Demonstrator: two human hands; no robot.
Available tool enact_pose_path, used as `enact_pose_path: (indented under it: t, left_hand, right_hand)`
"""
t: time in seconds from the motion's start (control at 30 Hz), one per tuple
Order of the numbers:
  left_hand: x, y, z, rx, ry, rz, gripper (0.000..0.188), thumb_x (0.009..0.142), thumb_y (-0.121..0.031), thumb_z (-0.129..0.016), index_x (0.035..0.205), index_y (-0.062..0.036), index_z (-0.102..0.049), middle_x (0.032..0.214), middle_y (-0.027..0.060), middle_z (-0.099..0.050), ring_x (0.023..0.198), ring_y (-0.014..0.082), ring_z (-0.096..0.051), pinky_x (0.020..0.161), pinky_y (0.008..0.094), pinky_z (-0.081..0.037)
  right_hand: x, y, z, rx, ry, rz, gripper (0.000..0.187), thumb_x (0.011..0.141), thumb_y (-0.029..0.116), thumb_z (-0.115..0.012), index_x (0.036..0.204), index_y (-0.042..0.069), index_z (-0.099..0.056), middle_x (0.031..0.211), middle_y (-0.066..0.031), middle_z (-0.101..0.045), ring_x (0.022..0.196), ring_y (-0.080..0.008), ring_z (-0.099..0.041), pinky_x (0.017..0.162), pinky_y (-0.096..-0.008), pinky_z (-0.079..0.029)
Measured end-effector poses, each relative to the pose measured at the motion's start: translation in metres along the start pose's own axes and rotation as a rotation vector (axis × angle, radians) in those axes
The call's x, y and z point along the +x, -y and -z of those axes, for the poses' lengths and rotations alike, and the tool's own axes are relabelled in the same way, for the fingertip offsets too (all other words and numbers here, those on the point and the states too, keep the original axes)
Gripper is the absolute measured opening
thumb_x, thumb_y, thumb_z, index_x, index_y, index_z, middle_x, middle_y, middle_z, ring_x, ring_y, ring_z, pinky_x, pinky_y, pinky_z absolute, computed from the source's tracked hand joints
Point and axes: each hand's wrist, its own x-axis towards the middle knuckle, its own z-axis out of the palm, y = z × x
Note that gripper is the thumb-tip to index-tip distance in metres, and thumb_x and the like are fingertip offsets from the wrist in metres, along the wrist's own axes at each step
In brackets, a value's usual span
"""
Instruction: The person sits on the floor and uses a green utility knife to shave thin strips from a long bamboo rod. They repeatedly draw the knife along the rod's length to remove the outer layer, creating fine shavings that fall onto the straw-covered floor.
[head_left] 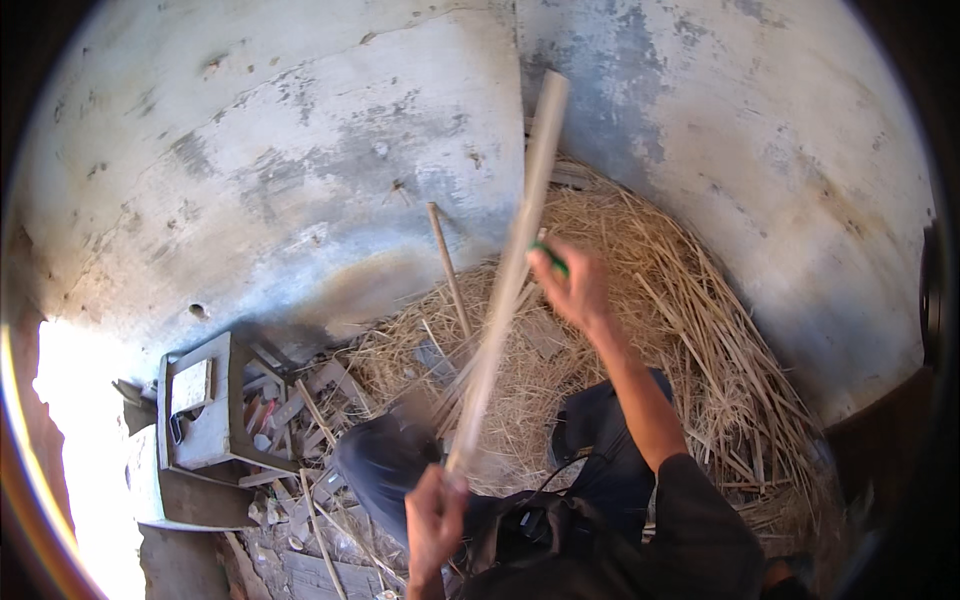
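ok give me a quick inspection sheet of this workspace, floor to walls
surface: floor covered in dry tan shavings
job's things: long pale flat wooden-looking strip, slanted; small green object at its edge, contact too blurred to confirm
clutter: loose pile of long thin tan slivers on the right; weathered grey box-like wooden piece amid scraps on the left
grips: left-hand grip closed around the strip's lower end; right-hand grip closed on the green object
cables: thin black cord at the lap
surroundings: worn, patchy pale walls; bright opening at left
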Motion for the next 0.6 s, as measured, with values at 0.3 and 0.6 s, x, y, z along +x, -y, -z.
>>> enact_pose_path:
  t: [0.3,0.6]
  left_hand:
    - [0.002,0.005,0.005,-0.313,-0.043,0.145,0.024,0.113,-0.024,-0.059,0.096,-0.0078,-0.053,0.067,-0.0074,-0.049,0.056,0.0,-0.042,0.049,0.0203,-0.032]
    - [0.033,-0.001,-0.002,-0.075,-0.225,-0.015,0.018,0.107,-0.014,-0.065,0.096,-0.0004,-0.061,0.062,-0.0042,-0.048,0.059,0.0019,-0.037,0.052,0.0259,-0.028]
  right_hand:
    - [-0.012,0.025,0.004,0.193,0.032,-0.012,0.048,0.108,0.051,-0.055,0.096,0.009,-0.074,0.06,0.0035,-0.055,0.049,-0.0077,-0.049,0.045,-0.0311,-0.034]
    - [-0.053,0.097,-0.024,0.293,0.265,0.527,0.032,0.097,0.046,-0.072,0.097,0.014,-0.073,0.076,0.0009,-0.073,0.055,-0.0171,-0.067,0.05,-0.0332,-0.052]
